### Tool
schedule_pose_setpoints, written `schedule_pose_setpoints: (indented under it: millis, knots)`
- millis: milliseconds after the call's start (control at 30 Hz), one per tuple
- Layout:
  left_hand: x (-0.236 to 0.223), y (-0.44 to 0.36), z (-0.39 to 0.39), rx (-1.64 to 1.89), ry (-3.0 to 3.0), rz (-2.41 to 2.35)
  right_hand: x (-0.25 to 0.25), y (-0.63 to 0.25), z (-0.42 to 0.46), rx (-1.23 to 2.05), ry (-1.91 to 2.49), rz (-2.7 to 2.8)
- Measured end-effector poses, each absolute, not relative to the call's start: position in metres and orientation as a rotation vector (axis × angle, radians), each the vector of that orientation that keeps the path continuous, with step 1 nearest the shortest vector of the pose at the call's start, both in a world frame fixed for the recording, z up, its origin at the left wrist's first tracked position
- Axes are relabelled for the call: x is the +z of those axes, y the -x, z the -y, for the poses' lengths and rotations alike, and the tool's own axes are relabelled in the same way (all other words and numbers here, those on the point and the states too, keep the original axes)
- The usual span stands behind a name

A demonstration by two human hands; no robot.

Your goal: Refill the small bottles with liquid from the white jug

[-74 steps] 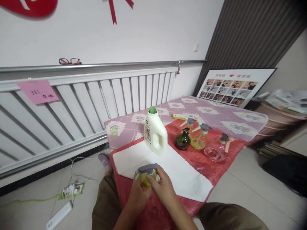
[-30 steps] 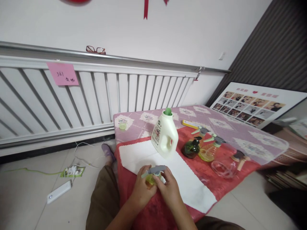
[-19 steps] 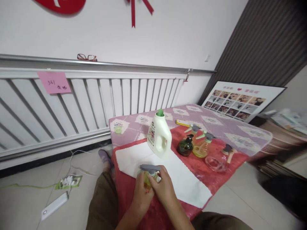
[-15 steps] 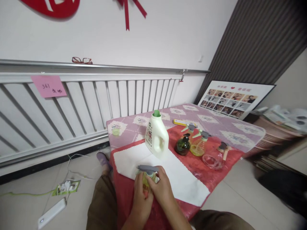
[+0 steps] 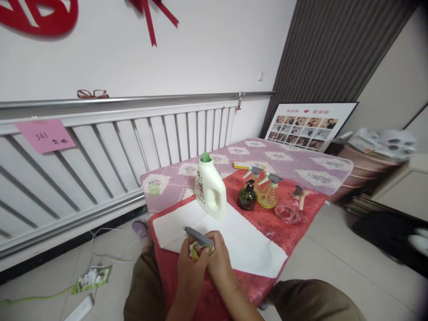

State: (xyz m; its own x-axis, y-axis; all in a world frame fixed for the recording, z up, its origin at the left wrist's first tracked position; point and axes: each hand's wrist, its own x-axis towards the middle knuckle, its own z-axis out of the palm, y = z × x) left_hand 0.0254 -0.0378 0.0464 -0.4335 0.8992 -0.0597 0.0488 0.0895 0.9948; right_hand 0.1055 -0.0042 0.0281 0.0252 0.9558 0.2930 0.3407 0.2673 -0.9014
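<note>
Close to me over the red cloth, a small spray bottle [image 5: 199, 237] with a grey trigger head is tilted between both hands. My left hand [image 5: 191, 264] wraps the bottle's body from the left. From the right, my right hand [image 5: 218, 255] closes round it just below the head, so most of the body is hidden. A white towel [image 5: 247, 249] lies flat beyond the hands. On its far edge stands a cream detergent jug [image 5: 212, 191] with a green spout and no cap on it.
Right of the jug stand a dark green pump bottle [image 5: 248, 197], a clear spray bottle with yellow liquid [image 5: 268, 196], another behind it, and a clear pink bottle [image 5: 291, 211]. A yellow-and-white box [image 5: 248, 165] lies behind. A pale green cap [image 5: 154, 189] sits far left.
The spray bottle has turned and tilted, its grey head now slanting down to the right. My hands have closed more tightly round it. The whole view has shifted slightly.
</note>
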Motion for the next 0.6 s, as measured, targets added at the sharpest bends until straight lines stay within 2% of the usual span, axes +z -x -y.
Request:
schedule_pose_setpoints:
  millis: [200, 433, 600]
  knots:
    - [0.057, -0.027, 0.035, 1.323, -0.947, -1.671, 0.024, -0.104, 0.006, 0.801, 1.243, 1.466]
    - [0.053, -0.015, 0.031, 1.318, -1.105, -1.527, 0.030, -0.124, 0.011, 0.763, 0.949, 1.816]
    - [0.048, -0.004, 0.024, 1.302, -1.249, -1.428, 0.032, -0.132, 0.011, 0.830, 0.931, 1.852]
